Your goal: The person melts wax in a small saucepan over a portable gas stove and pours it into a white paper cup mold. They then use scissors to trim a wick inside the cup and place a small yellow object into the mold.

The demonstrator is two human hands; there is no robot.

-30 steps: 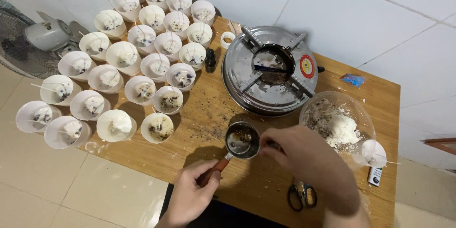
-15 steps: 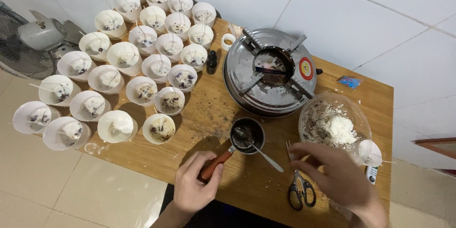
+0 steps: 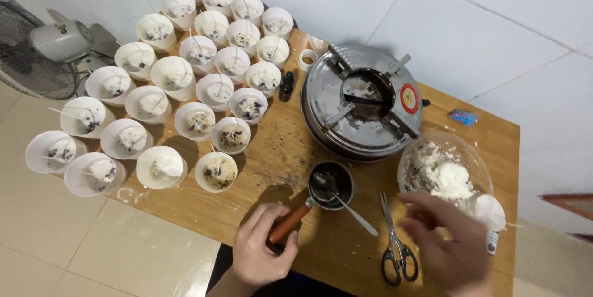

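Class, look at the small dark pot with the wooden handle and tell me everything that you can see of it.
The small pot is round, dark and looks like metal, with a reddish-brown wooden handle. It stands upright on the wooden table, in front of the big steel cooker. The left hand grips the handle. A metal spoon rests in it, its handle sticking out over the rim towards the scissors. Its inside looks dark.

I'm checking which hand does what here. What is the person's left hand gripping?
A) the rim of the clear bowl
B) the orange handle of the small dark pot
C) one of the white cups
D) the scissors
B: the left hand is wrapped around the orange handle of the small dark pot, while the scissors lie untouched on the table.
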